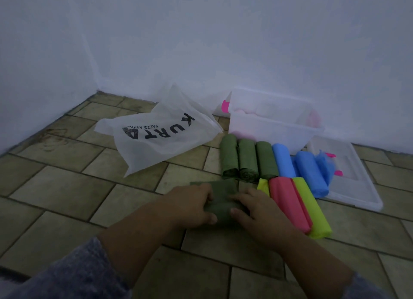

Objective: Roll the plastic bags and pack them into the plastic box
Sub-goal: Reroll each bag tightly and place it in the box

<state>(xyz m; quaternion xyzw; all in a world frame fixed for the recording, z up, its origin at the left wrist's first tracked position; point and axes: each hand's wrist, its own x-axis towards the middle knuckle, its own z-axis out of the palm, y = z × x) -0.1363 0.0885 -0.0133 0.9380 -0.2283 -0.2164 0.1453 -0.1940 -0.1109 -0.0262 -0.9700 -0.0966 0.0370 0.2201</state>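
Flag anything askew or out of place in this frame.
Mostly tidy: rolled bags sit in neat rows. Two oddities: the white printed bag lies loose and crumpled on the floor, unrolled, and a blue bag beside the blue rolls looks bunched, spilling onto the lid. Both hands, left and right, are rolling a green bag.

Both forearms reach forward from the bottom edge and converge near frame centre, low over the floor. Left hand (191, 203): palm down, wrist roughly straight, fingers curled forward and down, thumb tucked inward toward the other hand with its nail facing up. Right hand (257, 211): palm down, angled in from the right, fingers bent and pointing toward the left hand, thumb extended inward. Both are closed around what they hold, thumbs near each other but not touching. Fuzzy grey-blue left sleeve (73, 274) is pushed up to mid-forearm; the matching right sleeve cuff (366, 286) barely shows at the lower right edge.
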